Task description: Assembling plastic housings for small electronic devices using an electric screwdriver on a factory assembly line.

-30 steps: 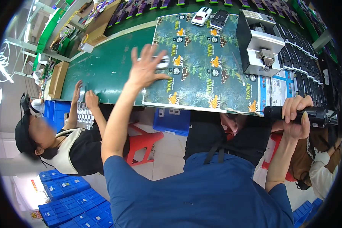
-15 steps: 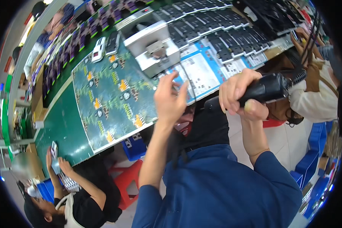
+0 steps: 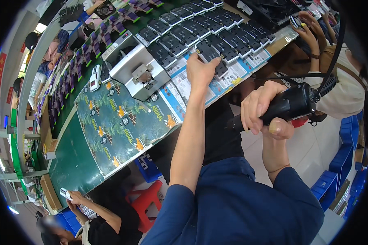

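A chassis [image 3: 208, 51] in the left hand [image 3: 200, 72], a driver [image 3: 289, 104] in the right hand [image 3: 265, 112].
At left on the green worktop [image 3: 74, 160], the mat [image 3: 115, 136] repeats yellow lettering and animal prints; then comes the metal jig [image 3: 129, 72]. Next, the blue-white card [image 3: 182, 83] carries small print (too fine to read). The left hand, its arm extended, pinches the black chassis between fingers and thumb, over the card beside a row of bases [image 3: 230, 52]; the long axis slants from upper left to lower right. Farthest right, the right hand wraps the driver, tip pointing lower left.
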A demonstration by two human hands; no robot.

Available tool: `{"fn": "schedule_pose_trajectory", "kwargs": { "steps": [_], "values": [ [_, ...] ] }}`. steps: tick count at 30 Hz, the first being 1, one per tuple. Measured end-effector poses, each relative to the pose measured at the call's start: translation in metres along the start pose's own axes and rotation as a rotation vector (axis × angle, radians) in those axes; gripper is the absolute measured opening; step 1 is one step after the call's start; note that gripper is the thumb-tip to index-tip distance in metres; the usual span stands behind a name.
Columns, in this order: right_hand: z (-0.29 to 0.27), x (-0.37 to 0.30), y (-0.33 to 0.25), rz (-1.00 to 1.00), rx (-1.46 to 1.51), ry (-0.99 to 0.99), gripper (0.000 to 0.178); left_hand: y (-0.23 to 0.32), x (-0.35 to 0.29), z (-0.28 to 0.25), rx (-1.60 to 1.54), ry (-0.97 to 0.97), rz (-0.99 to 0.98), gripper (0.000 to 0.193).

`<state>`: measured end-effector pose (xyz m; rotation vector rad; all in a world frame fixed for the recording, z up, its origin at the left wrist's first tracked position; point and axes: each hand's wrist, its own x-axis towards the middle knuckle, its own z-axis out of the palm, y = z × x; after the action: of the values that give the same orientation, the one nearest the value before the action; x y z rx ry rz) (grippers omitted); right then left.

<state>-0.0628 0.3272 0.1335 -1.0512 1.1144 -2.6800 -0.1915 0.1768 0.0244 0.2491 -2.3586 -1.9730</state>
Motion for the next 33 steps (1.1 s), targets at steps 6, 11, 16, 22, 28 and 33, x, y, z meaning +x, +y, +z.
{"fn": "schedule_pose_trajectory", "kwargs": {
  "steps": [6, 11, 16, 22, 28, 33],
  "values": [
    [-0.014, 0.014, -0.001, -0.131, -0.038, -0.095, 0.029, -0.003, -0.062, -0.025, -0.395, 0.140, 0.174, 0.033],
    [0.008, 0.058, 0.017, -0.252, -0.083, -0.068, 0.029, -0.011, -0.140, -0.119, -0.783, 0.243, 0.047, 0.022],
    [0.045, 0.110, 0.106, -0.234, -0.217, -0.058, 0.018, -0.040, -0.158, -0.164, -0.775, 0.274, -0.038, 0.024],
    [0.076, 0.131, 0.157, -0.160, -0.506, 0.096, 0.015, -0.043, -0.156, -0.165, -0.772, 0.230, -0.018, 0.023],
    [0.089, 0.151, 0.167, -0.141, -0.499, -0.028, 0.018, -0.041, -0.153, -0.168, -0.801, 0.216, -0.038, 0.020],
    [0.097, 0.163, 0.163, 0.079, -0.490, -0.025, 0.021, -0.044, -0.153, -0.171, -0.872, 0.279, -0.059, 0.019]
  ]
}}
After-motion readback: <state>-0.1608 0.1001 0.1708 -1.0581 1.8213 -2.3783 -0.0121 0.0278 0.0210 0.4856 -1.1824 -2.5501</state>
